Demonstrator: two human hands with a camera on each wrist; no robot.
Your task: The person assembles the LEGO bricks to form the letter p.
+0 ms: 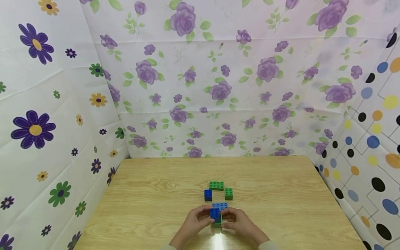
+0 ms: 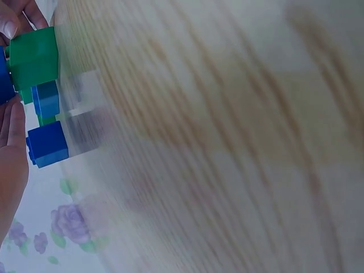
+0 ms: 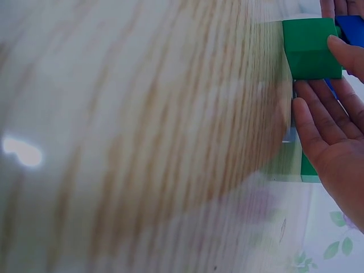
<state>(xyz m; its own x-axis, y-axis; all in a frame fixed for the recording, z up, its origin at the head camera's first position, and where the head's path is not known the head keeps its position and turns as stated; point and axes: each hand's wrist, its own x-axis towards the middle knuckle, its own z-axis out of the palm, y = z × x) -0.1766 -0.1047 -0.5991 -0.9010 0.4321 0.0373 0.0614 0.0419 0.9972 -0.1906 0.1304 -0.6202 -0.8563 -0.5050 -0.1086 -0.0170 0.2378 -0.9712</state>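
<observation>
Near the table's front edge, the left hand (image 1: 197, 220) (image 2: 11, 133) pinches a dark blue brick (image 1: 215, 214) (image 2: 4, 77) between thumb and fingers. Below it is a green brick (image 1: 217, 225) (image 2: 35, 57) (image 3: 311, 48); whether the two are fully pressed together cannot be told. The right hand (image 1: 240, 223) (image 3: 341, 136) grips the green brick, thumb on one side and fingers on the opposite side. A light blue brick (image 1: 220, 206) (image 2: 46, 99) lies just behind the held bricks, partly hidden by them and the hands.
Farther back on the wooden table (image 1: 150, 194) stand a dark blue brick (image 1: 208, 195) (image 2: 50, 143), a long green brick (image 1: 216, 185) and a smaller green brick (image 1: 228, 193) (image 3: 309, 169). Patterned cloths (image 1: 203, 80) hang behind the table and along both sides.
</observation>
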